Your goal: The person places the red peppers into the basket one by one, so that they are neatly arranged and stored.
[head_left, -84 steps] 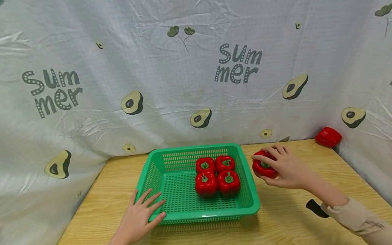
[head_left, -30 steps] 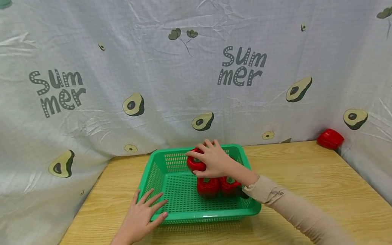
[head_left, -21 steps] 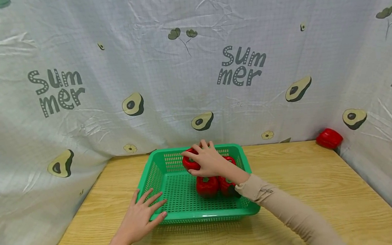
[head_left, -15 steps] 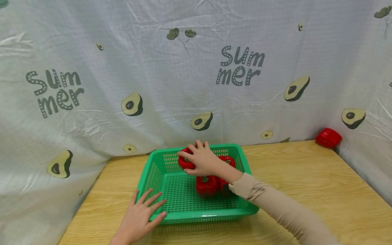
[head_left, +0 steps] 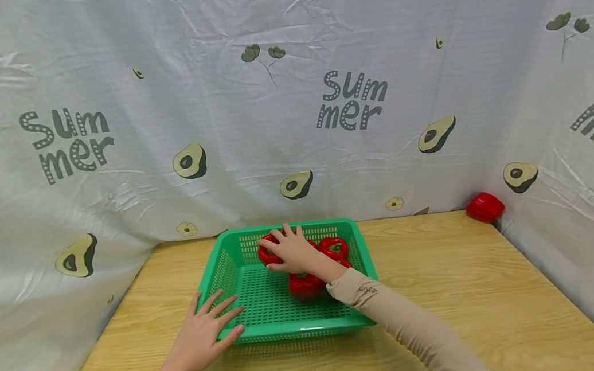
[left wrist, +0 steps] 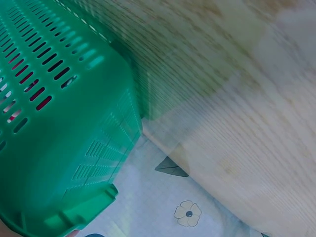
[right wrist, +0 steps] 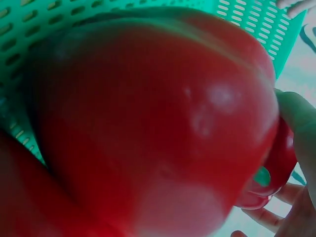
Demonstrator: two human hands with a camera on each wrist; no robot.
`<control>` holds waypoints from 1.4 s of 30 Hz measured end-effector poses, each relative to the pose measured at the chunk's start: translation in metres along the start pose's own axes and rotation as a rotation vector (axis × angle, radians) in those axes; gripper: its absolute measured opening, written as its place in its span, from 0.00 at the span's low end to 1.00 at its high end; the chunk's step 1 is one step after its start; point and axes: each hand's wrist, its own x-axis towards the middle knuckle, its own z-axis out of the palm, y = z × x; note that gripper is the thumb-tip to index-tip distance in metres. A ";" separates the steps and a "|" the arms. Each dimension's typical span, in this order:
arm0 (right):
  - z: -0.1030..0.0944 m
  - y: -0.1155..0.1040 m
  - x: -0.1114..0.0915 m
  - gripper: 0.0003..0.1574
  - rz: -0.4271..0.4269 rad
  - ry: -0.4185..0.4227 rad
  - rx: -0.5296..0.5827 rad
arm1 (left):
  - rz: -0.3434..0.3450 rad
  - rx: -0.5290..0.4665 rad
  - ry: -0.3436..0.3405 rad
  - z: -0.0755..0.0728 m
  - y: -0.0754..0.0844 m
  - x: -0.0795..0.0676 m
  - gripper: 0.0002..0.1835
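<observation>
My right hand [head_left: 297, 252] grips a red bell pepper [head_left: 267, 257] inside the green plastic basket [head_left: 296, 327], near its back wall. Several other red peppers stand to the right of it, among them a front one [head_left: 305, 287] and a back right one [head_left: 334, 247]; my right forearm partly covers the group. In the right wrist view, a big pepper [right wrist: 158, 123] fills the foreground, with the held pepper [right wrist: 284, 153] behind it at the right. Fingers spread, my left hand [head_left: 199, 336] rests on the basket's front left corner. The left wrist view shows the basket's outer wall [left wrist: 54, 128].
A lone red pepper [head_left: 485, 207] lies at the table's far right corner, against the printed cloth [head_left: 250, 114]. The wooden table [head_left: 448, 272] extends on both sides of the basket. Cloth also hangs along the left and right sides.
My right hand has carried the pepper from the table right of the basket leftward over the other peppers, then down inside near the back wall. My left hand stays on the corner.
</observation>
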 end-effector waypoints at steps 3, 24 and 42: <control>0.004 -0.002 0.002 0.36 0.004 -0.014 0.008 | -0.002 -0.003 -0.004 -0.001 0.000 -0.001 0.21; 0.018 -0.013 0.016 0.38 0.110 -0.173 -0.061 | 0.012 0.000 0.008 0.000 0.000 0.003 0.20; 0.018 -0.017 0.021 0.39 0.136 -0.249 -0.104 | 0.000 -0.010 -0.010 -0.001 0.000 0.000 0.20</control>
